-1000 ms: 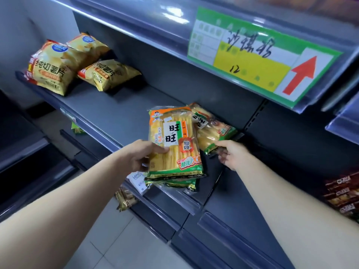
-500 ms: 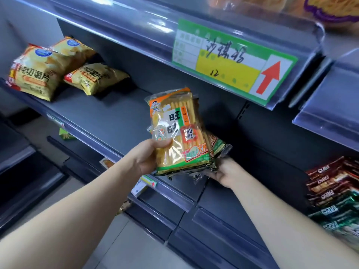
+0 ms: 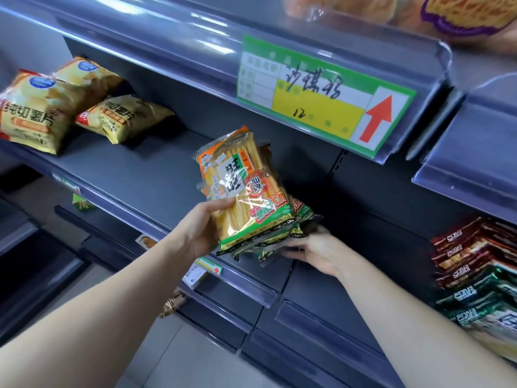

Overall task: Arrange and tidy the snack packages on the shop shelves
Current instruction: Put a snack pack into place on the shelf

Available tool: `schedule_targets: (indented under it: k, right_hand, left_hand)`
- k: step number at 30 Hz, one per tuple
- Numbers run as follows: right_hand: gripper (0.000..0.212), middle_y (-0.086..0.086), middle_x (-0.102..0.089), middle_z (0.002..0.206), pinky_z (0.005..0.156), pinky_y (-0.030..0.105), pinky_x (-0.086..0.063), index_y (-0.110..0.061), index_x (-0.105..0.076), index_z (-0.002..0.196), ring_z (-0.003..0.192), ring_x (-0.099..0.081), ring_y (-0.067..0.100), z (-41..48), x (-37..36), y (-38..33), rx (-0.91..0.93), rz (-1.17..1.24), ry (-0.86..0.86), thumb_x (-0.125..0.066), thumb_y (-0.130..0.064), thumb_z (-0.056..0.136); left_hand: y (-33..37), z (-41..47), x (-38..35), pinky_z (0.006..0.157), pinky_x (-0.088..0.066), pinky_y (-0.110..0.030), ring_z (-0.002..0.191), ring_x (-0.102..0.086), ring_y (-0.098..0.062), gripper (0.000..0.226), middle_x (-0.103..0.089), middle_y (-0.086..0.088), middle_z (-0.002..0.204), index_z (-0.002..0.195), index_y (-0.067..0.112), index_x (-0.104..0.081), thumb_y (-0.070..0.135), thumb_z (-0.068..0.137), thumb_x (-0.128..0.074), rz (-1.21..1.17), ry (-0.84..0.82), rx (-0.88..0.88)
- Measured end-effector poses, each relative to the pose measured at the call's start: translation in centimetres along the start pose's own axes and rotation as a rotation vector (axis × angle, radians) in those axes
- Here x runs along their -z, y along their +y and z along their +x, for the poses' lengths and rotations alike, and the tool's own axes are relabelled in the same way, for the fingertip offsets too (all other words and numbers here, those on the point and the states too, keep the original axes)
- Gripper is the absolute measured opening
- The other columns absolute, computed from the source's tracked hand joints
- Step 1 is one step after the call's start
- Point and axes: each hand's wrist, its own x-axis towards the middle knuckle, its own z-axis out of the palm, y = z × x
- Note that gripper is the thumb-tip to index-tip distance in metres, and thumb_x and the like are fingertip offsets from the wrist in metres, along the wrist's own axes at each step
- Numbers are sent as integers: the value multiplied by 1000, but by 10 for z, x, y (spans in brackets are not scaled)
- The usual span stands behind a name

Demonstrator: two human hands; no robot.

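A stack of yellow-and-green rice cracker packs (image 3: pixel 243 189) is held tilted above the front of the dark grey shelf (image 3: pixel 134 175). My left hand (image 3: pixel 204 225) grips the top pack's left edge, thumb on its face. My right hand (image 3: pixel 310 247) supports the stack from underneath at its lower right corner; its fingers are partly hidden by the packs. Three yellow potato chip bags (image 3: pixel 50 107) lie at the shelf's far left.
A green and yellow price tag (image 3: pixel 321 99) with a red arrow hangs on the upper shelf rail. Red and green snack packets (image 3: pixel 475 270) are stacked on the right. Snack bags (image 3: pixel 447 12) sit on the top shelf. Lower shelves and floor tiles lie below.
Both hands gathered the rice cracker packs off the shelf into one stack and lifted it. The stack now stands more upright, tilted right. The view has shifted left and up.
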Motion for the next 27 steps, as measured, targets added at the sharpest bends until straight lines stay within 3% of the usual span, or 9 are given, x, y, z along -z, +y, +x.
schedule_targets:
  k: [2, 5, 7, 9, 11, 14, 17, 21, 27]
  right_hand:
    - [38, 14, -68, 100, 88, 45, -52, -7, -60, 107, 93, -64, 27, 2, 4, -4, 70, 230, 84, -51, 19, 81]
    - [14, 6, -66, 84, 84, 41, -48, -13, -63, 89, 85, -59, 24, 5, 10, -10, 51, 291, 149, -51, -21, 91]
    - [49, 4, -69, 90, 92, 41, -46, -16, -64, 94, 91, -62, 23, 9, 17, -9, 2, 80, 184, -61, -62, 79]
    - [93, 4, -67, 117, 101, 44, -44, -21, -60, 116, 110, -61, 24, 9, 14, -7, -8, -139, 134, -70, -83, 47]
    - [120, 6, -60, 131, 99, 43, -45, -19, -48, 135, 121, -56, 24, 10, 10, -5, 18, -237, 77, -78, -79, 36]
    - [121, 1, -63, 127, 105, 46, -43, -16, -48, 136, 119, -57, 20, 12, 6, -9, 100, -303, 33, -90, -63, 32]
    - [109, -5, -70, 114, 103, 40, -45, -22, -57, 121, 109, -63, 14, 13, 2, -13, 179, -455, 65, -91, -60, 24]
    - [75, 0, -67, 114, 103, 41, -45, -17, -57, 119, 107, -61, 16, 17, -5, -17, 290, -477, 195, -93, -28, 54]
    - [63, 1, -65, 115, 98, 38, -47, -19, -57, 115, 107, -60, 18, 35, -18, -20, 416, -545, 440, -90, -23, 61]
  left_hand:
    - [2, 1, 4, 76, -54, -33, 79, -71, -21, 29, -73, -6, 92, 105, 11, -62, 21, 78, -63, 40, 10, -11]
    - [8, 4, 7, 88, -51, -38, 89, -69, -24, 42, -73, -8, 100, 112, 8, -61, 17, 72, -66, 107, 20, -24]
    - [14, 5, 6, 81, -57, -40, 88, -71, -27, 48, -72, -13, 103, 116, 3, -60, 9, 69, -68, 179, 21, -61]
    - [19, 7, 1, 72, -60, -41, 83, -72, -28, 52, -73, -13, 99, 117, 4, -58, 0, 67, -70, 250, 3, -111]
    - [23, 9, -6, 68, -60, -39, 79, -72, -26, 59, -74, -9, 94, 115, 8, -55, -5, 61, -74, 329, -50, -157]
    - [29, 13, -15, 73, -59, -40, 85, -72, -26, 65, -74, -6, 96, 115, 14, -53, -8, 59, -75, 454, -145, -224]
    - [33, 15, -19, 79, -58, -44, 93, -70, -27, 64, -73, -6, 102, 119, 17, -51, -12, 67, -75, 573, -164, -261]
    - [35, 19, -16, 83, -57, -44, 98, -69, -28, 70, -73, -5, 105, 124, 19, -49, -9, 66, -76, 623, -175, -296]
    - [52, 41, -13, 89, -55, -47, 98, -68, -20, 77, -70, -2, 106, 122, 23, -46, -3, 54, -71, 770, -162, -366]
